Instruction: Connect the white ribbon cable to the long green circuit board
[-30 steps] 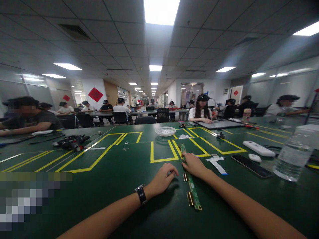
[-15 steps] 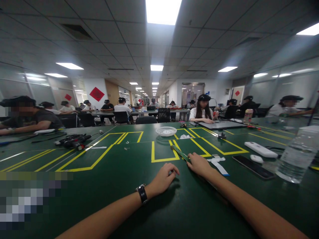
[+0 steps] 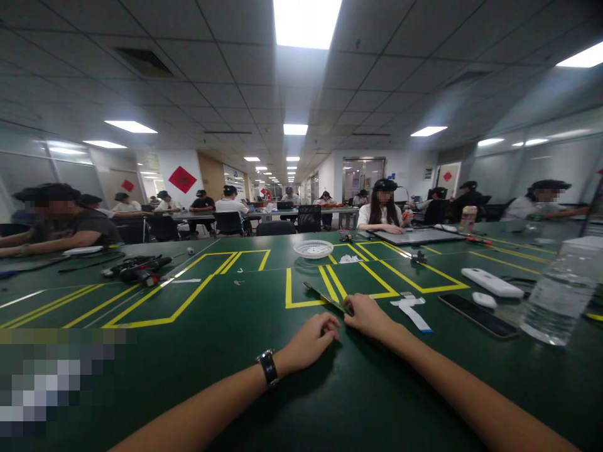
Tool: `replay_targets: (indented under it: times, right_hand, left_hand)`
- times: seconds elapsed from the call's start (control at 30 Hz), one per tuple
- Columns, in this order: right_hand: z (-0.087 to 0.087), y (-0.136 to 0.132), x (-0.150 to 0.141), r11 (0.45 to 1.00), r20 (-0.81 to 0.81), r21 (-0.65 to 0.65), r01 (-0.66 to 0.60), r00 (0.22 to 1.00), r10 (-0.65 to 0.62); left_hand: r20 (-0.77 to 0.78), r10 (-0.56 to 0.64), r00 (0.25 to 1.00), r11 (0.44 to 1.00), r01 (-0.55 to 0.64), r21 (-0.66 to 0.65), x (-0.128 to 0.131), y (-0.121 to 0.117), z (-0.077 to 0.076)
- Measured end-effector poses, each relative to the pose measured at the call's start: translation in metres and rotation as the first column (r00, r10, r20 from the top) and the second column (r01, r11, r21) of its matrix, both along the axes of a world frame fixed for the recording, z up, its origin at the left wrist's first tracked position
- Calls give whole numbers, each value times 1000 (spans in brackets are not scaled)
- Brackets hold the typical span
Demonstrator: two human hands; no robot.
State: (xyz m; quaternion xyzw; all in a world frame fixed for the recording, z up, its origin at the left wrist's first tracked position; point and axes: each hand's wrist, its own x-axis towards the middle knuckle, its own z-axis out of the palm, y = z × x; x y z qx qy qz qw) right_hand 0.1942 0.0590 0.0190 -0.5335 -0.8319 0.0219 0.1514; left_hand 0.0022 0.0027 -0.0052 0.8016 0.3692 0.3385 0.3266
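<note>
My right hand point(image 3: 370, 316) is closed on one end of a long, narrow strip point(image 3: 325, 297) that looks like a green circuit board. The strip points away to the left and is seen nearly edge-on, its near end hidden by my fingers. Just left of it, my left hand point(image 3: 308, 342), with a black watch point(image 3: 268, 368) at the wrist, rests low over the green table point(image 3: 301, 408). Its fingers are loosely bent, thumb apart, and nothing shows in them. Right of my right hand lies a white flat ribbon cable point(image 3: 415, 315) with a blue end.
Yellow tape point(image 3: 311, 304) marks outlines on the table. Further back stands a white basket point(image 3: 313, 250) beside crumpled white scraps point(image 3: 349, 258). At right are a phone point(image 3: 478, 316), a white case point(image 3: 484, 300) and a water bottle point(image 3: 558, 301). A black power tool point(image 3: 139, 269) lies left. Several people sit around.
My right hand has moved left and nearer with the strip, which has turned to show more of its edge. My left hand has barely moved.
</note>
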Motion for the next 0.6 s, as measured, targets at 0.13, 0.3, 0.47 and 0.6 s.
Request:
replay_targets:
  times: [0.13, 0.3, 0.47, 0.6]
  right_hand:
    - [0, -3, -4, 998, -112, -63, -13, 994, 6]
    - [2, -4, -3, 997, -247, -71, -40, 969, 21]
    - [3, -8, -9, 995, -381, 45, -91, 919, 101]
    - [4, -16, -17, 979, -482, 42, -198, 855, 193]
  left_hand:
    - [-20, 1, 1000, 1000, -1, 22, 0, -2, 4]
    - [-26, 3, 1000, 1000, -2, 29, 0, -3, 6]
    - [13, 19, 1000, 1000, -19, 7, -1, 1, 4]
    - [101, 37, 994, 999, -35, -26, 0, 5, 3]
